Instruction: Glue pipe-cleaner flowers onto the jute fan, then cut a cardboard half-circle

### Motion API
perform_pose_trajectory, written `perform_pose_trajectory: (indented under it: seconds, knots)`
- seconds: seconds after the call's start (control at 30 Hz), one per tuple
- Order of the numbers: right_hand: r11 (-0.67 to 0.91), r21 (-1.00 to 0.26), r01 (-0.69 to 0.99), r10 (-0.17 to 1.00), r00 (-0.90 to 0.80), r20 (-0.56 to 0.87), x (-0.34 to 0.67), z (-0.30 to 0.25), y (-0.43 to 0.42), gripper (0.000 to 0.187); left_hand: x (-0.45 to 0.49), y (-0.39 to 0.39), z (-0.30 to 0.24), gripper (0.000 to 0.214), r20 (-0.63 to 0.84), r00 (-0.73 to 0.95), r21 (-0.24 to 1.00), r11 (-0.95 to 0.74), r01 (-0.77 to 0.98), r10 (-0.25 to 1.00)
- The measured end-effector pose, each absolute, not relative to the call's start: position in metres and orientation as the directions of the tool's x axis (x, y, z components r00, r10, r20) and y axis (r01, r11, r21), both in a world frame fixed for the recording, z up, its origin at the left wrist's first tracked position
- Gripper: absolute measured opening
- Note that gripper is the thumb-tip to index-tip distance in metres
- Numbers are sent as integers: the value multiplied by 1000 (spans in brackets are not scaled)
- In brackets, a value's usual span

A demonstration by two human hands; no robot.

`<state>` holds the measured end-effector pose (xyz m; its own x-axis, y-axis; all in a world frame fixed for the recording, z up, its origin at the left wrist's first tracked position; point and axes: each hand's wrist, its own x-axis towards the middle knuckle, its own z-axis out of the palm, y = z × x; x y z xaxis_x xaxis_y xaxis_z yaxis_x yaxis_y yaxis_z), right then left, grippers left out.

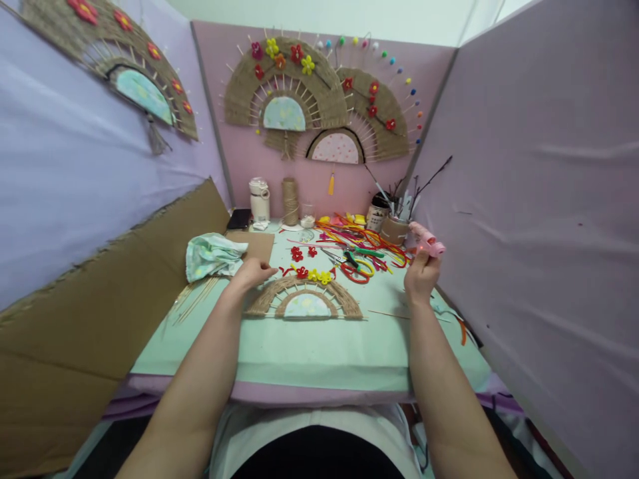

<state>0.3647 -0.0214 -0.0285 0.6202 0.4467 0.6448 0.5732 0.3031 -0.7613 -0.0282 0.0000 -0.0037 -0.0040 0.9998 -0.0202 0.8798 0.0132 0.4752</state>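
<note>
A half-round fan of jute twine (304, 299) with a pale blue centre lies on the mint-green table (309, 352) in front of me. Small red and yellow flowers (312, 273) sit along its top edge. My left hand (252, 273) rests at the fan's upper left edge, fingers curled and pinching near a red flower. My right hand (422, 273) is raised at the right and grips a pink glue gun (426, 241), nozzle pointing left.
Scissors (352, 265) and red, orange and yellow pipe cleaners (359, 239) lie behind the fan. A twine spool (290, 201), a white jar (259, 198), a tool cup (394, 226), a folded cloth (212, 256), skewers (197, 299) and cardboard (100, 313) stand around. Finished fans (287, 86) hang on the walls.
</note>
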Motion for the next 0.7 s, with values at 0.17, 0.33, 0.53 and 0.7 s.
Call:
perform_pose_trajectory:
  seconds: [0.17,0.33,0.53,0.7]
  knots:
    - [279,-763,582,451,622,640,365,-30,-20,65,-26,-3,-4,34,-102,61,462,-7,887,993]
    - [292,-754,588,454,609,650,363,-29,-21,65,-19,-4,-9,34,-27,108,407,-87,909,994]
    - [284,-758,586,468,605,644,363,-29,-21,64,-13,-5,-13,31,21,147,423,-142,895,989]
    - [293,-751,592,462,600,653,364,-28,-22,61,-13,-4,-13,31,25,130,429,-128,894,991]
